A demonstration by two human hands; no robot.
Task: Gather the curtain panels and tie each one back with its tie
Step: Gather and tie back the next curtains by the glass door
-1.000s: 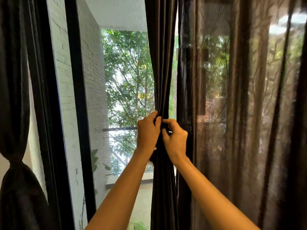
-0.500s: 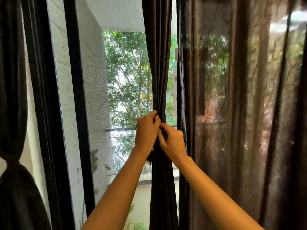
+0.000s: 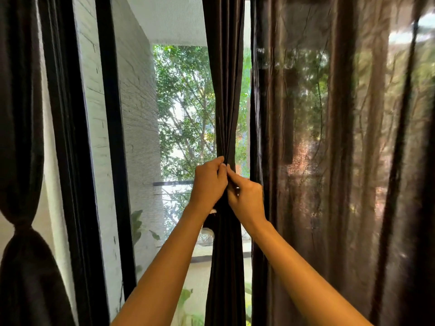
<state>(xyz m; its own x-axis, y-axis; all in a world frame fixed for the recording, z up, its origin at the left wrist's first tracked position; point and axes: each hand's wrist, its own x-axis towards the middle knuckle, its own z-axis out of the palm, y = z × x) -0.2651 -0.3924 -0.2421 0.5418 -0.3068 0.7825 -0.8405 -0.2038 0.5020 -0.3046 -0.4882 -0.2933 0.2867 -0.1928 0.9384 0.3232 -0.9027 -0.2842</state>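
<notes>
Panel (image 3: 226, 90), dark and bunched into a narrow column, hangs at centre before a window (image 3: 183, 114), with a sheer curtain (image 3: 329, 161) just to its right. Left grip (image 3: 208, 182) curls round the folds at mid-height, and right grip (image 3: 247, 198) pinches the same folds, the two touching. Tied panel (image 3: 21, 137) hangs far left beside a black frame (image 3: 66, 137), cinched at its waist.

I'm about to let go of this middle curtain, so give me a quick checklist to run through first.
1. Middle panel gathered into a narrow bundle: ok.
2. Left hand grips the bundle: ok.
3. Right hand pinches at the same spot: ok.
4. Tie fastened round it: cannot tell, the hands hide it.
5. Far-left panel tied back: ok.
6. Sheer curtain tied back: not ok, hangs loose.
</notes>
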